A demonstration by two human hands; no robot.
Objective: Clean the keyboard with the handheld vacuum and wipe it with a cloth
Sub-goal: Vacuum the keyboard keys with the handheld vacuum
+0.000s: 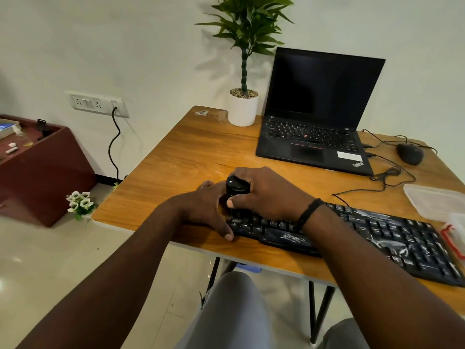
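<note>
A black keyboard [392, 238] with whitish dust streaks lies along the near edge of the wooden table [191, 152]. My right hand [266, 192] grips a small black handheld vacuum [236, 188], which stands upright on the keyboard's left end. My left hand [208, 210] holds the keyboard's left edge, its thumb on the front corner and its fingers behind the vacuum. No cloth is plainly in view.
An open black laptop [317, 114] sits behind the keyboard, with a wired mouse [410, 153] and loose cables [385, 175] to its right. A potted plant [242, 107] stands at the back. Clear plastic containers [435, 200] lie at the right edge.
</note>
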